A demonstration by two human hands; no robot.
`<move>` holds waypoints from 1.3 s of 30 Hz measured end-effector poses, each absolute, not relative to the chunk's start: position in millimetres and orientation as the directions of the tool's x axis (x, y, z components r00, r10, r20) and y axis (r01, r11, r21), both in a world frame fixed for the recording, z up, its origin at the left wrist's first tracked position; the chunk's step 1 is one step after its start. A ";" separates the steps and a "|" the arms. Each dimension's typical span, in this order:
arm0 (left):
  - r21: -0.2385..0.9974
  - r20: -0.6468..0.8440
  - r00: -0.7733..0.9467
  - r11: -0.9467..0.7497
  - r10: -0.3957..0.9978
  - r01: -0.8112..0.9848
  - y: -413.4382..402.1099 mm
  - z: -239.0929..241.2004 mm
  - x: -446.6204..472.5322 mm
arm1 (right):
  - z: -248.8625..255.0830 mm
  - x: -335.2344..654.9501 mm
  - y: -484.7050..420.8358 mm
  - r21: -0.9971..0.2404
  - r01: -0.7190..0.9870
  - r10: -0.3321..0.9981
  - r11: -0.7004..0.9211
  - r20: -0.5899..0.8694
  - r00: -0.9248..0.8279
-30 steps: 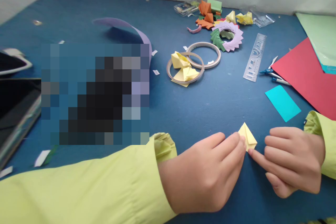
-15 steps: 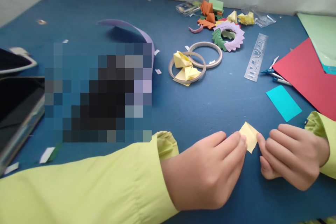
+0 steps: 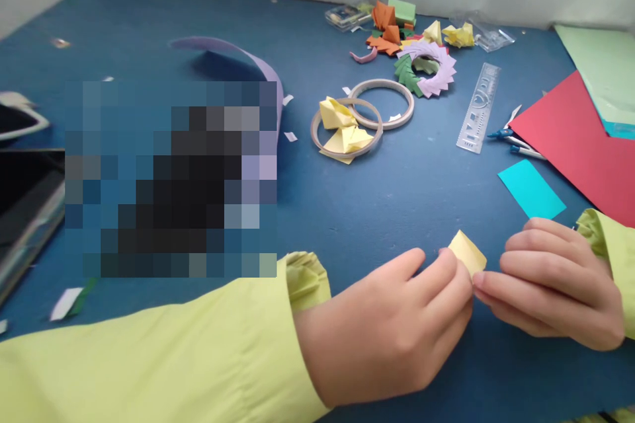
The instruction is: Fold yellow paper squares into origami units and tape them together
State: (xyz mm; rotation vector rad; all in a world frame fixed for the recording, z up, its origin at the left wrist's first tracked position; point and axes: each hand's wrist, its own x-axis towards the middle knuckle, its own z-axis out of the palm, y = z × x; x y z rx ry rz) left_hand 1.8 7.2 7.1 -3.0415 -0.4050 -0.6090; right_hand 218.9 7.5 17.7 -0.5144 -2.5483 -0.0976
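A small piece of folded pale yellow paper (image 3: pixel 467 252) is between my hands, low and right of centre. The fingers of my left hand (image 3: pixel 397 324) are pressed together on its left and lower side. My right hand (image 3: pixel 558 284) has its fingertips at the lower right corner, closed on it; the thumb is mostly hidden. A turquoise paper rectangle (image 3: pixel 530 189) lies just beyond my right hand. Farther off, two yellow folded paper pieces (image 3: pixel 344 125) lie with a tape roll (image 3: pixel 317 135) around them, and another tape roll (image 3: pixel 409 106) overlaps it.
A clear stencil ruler (image 3: pixel 479 108), pens (image 3: pixel 513 141) and red paper (image 3: pixel 575 139) lie on the right. A purple and green folded paper ring (image 3: pixel 436 73) and orange paper pieces (image 3: pixel 387 30) are at the back. A purple paper strip (image 3: pixel 238 53) curves beside a blurred-out area. A dark-screened device (image 3: pixel 30 198) is at left.
My right hand has shifted from the right corner of the yellow paper to its lower corner, its fingers now closed there. The view has turned slightly right.
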 end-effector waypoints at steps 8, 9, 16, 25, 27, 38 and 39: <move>0.075 0.267 0.938 -0.975 0.220 0.207 13.2 10.2 9.0 | 22.7 209.4 3.0 -0.205 0.465 0.501 0.861 0.492 -0.712; 0.069 0.258 0.943 -0.978 0.210 0.199 13.5 10.0 8.7 | 22.3 209.6 5.1 -0.208 0.451 0.492 0.868 0.480 -0.726; 0.042 0.191 0.965 -0.984 0.181 0.176 15.6 11.8 8.9 | 20.3 210.4 11.6 -0.290 0.401 0.492 0.869 0.415 -0.765; 0.069 0.124 0.980 -0.986 0.157 0.150 17.9 12.3 6.8 | 21.1 211.3 16.0 -0.381 0.342 0.475 0.859 0.344 -0.810; 0.071 0.126 0.980 -0.986 0.156 0.148 18.4 12.2 6.8 | 21.9 210.9 16.6 -0.385 0.342 0.477 0.857 0.343 -0.809; 0.092 0.094 0.983 -0.985 0.156 0.148 18.1 17.0 8.0 | 21.9 212.9 17.4 -0.439 0.323 0.472 0.838 0.286 -0.834; 0.090 0.094 0.983 -0.985 0.158 0.149 18.0 17.2 7.7 | 22.1 213.3 17.5 -0.441 0.314 0.464 0.841 0.288 -0.838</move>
